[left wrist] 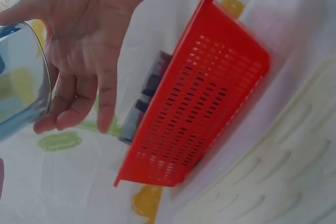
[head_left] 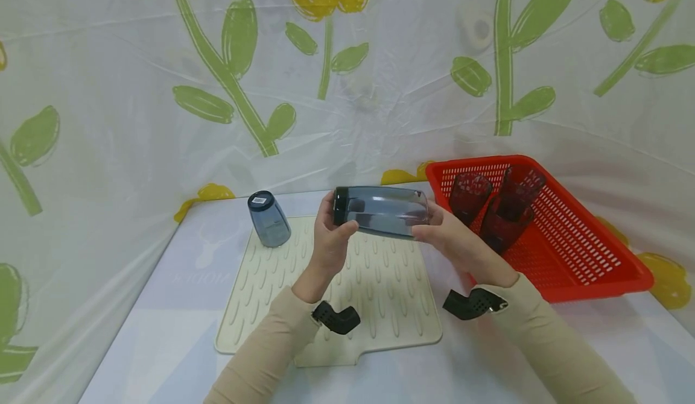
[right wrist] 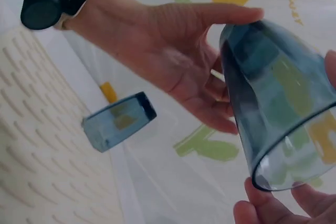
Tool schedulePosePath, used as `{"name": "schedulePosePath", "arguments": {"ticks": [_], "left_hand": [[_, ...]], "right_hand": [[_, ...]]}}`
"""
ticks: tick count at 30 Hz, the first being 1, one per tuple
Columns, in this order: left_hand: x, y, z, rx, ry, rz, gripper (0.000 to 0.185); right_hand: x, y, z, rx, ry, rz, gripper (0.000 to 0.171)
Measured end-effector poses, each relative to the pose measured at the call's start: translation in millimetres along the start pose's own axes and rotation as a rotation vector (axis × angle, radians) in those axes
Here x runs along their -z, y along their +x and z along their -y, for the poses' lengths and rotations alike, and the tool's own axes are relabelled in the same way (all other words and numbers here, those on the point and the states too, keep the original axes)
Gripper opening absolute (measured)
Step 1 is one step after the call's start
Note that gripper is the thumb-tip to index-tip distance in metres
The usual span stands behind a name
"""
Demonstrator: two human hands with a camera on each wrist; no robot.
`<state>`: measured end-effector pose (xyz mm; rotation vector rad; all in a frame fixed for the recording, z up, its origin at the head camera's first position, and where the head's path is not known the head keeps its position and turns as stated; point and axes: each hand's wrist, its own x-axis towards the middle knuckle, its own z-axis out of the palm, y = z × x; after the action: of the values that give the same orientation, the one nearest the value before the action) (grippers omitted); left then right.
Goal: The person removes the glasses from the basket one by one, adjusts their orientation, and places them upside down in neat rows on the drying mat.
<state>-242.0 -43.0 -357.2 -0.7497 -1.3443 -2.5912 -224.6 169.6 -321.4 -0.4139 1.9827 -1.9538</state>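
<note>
A blue tinted drinking glass [head_left: 385, 211] lies sideways in the air above the ribbed cream drying mat [head_left: 391, 307]. My left hand [head_left: 329, 248] grips its thick dark base, thumb along the near side. At the other end my right hand [head_left: 458, 242] holds the rim, thumb in front. The right wrist view shows the left hand [right wrist: 173, 59] around the base and fingertips of the right hand [right wrist: 273, 208] by the open mouth. A second blue glass [head_left: 271, 223] stands upside down on the mat's far left corner, its base up.
On the right of the table sits a red perforated plastic basket [head_left: 575, 241]. Three dark red-looking glasses, one of them the front glass [head_left: 505, 226], lean together in its left part. A white flower-printed sheet [head_left: 380, 120] hangs behind the table.
</note>
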Motion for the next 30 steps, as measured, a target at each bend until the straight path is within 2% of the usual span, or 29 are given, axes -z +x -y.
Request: {"name": "schedulePosePath", "arguments": {"ticks": [5,8,11,18,22,26,30], "left_hand": [[-2.9,0.4,-5.5,0.001,-0.009,-0.012,0.082],[-4.1,0.9,-9.4,0.008,0.006,-0.002,0.082],[-6.9,1.3,-14.5,0.019,0.049,0.017,0.084],[-14.7,1.6,-25.1,0.034,0.174,0.072,0.083],[-19.3,1.5,-29.8,0.037,0.225,0.124,0.083],[-22.2,1.2,-33.0,0.052,0.286,0.145,0.093],[-24.5,1.4,-35.4,0.054,0.342,0.150,0.103]], "right_hand": [[1,-2,-2,-0.016,-0.144,0.004,0.078],[3,-1,-4,-0.036,-0.217,0.036,0.085],[5,-1,-6,-0.051,-0.290,0.062,0.086],[7,-1,-8,-0.030,-0.384,0.125,0.077],[6,-1,-8,-0.077,-0.445,0.147,0.083],[4,0,-9,-0.115,-0.526,0.150,0.090],[-1,3,-11,-0.075,-0.577,0.170,0.087]]}}
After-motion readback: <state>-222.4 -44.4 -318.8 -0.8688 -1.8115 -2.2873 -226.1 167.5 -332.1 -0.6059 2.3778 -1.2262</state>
